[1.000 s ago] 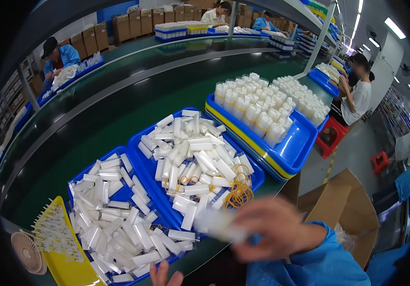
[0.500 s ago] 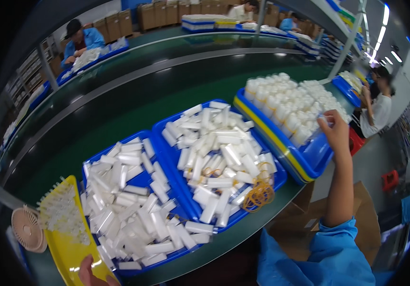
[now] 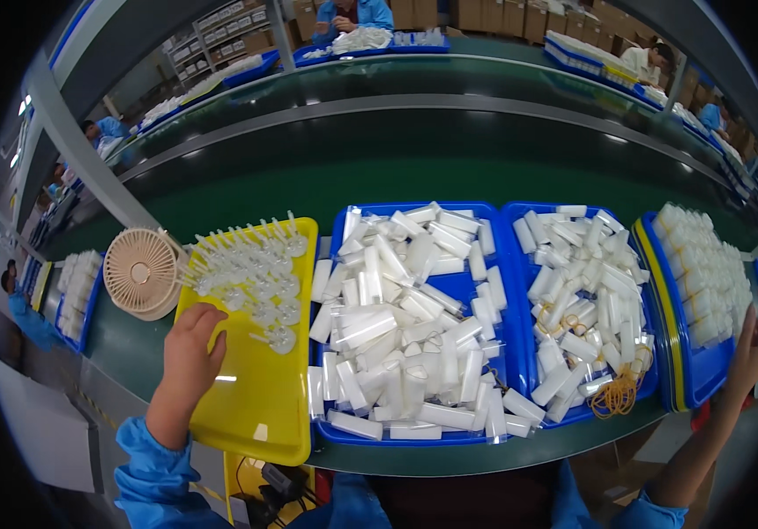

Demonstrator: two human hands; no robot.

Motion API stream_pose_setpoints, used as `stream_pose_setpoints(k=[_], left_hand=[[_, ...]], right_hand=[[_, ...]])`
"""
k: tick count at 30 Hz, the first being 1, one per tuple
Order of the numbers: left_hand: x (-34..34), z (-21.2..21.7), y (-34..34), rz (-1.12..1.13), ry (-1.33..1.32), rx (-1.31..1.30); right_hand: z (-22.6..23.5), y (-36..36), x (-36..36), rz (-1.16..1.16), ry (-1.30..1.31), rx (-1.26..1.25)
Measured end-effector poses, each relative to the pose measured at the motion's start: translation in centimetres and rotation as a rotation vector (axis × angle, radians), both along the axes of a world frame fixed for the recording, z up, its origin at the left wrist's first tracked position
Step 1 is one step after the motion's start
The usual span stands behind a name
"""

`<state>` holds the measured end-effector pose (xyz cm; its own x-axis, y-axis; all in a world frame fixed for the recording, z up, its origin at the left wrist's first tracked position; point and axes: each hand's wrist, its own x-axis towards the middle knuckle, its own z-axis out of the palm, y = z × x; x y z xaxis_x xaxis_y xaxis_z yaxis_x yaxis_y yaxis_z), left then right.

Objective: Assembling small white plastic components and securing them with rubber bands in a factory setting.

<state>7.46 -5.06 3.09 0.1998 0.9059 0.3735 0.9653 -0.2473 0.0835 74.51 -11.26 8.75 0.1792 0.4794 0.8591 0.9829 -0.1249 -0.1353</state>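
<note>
My left hand (image 3: pixel 192 351) hovers over the left side of a yellow tray (image 3: pixel 260 414), its fingers loosely bent, the thumb apart and nothing visible in it. Close by its fingertips, several clear plastic pieces with thin stems (image 3: pixel 260 278) stand in rows at the tray's far end. At the far right, my right hand (image 3: pixel 754 344) is beside a stack of blue and yellow trays (image 3: pixel 703 383); its fingers are spread and no object shows between them. White bundled pieces (image 3: pixel 701 273) fill the top tray of that stack.
Two blue trays hold loose white pieces in clear wrapping (image 3: pixel 397 344), (image 3: pixel 586 300). Tan rubber bands (image 3: pixel 617 395) hang over the right one's near edge. A beige fan (image 3: pixel 141 271) stands left of the yellow tray. Beyond the green belt (image 3: pixel 397 167), other people sit working.
The view has swung left. My right hand has opened from a pinch over the stacked tray and now sits at its right side. My left hand has moved up over the yellow tray.
</note>
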Motion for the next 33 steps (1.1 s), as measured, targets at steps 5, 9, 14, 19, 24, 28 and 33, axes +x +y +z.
stream_pose_setpoints(k=[5, 9, 14, 19, 24, 28, 33], left_hand=[[-2.8, -3.1, 3.9, -0.022, 0.096, 0.037], [-4.3, -4.3, 5.9, 0.058, -0.002, 0.022], [-3.8, -3.1, 4.9, 0.031, -0.099, -0.001], [1.0, 0.6, -0.9, 0.02, -0.178, 0.114], [7.7, 0.5, -6.1, 0.011, -0.854, 0.014], [13.8, -1.0, -9.5, -0.32, -1.63, -0.152], [18.3, -3.5, -9.2, -0.683, -1.522, -0.35]], right_hand=[[1.8, 5.2, -16.4, 0.674, 0.07, -0.248], [-1.3, 11.7, -22.6, 1.08, -0.01, -0.486], [-5.0, 18.5, -28.1, 0.878, -0.145, -0.801], [-7.0, 22.0, -31.5, 0.769, -0.176, -0.942], [-8.2, 21.6, -30.2, 0.697, -0.099, -1.032], [-5.9, 17.7, -29.0, 0.863, 0.153, -1.036], [-3.6, 10.2, -27.2, 1.156, 0.989, -1.031]])
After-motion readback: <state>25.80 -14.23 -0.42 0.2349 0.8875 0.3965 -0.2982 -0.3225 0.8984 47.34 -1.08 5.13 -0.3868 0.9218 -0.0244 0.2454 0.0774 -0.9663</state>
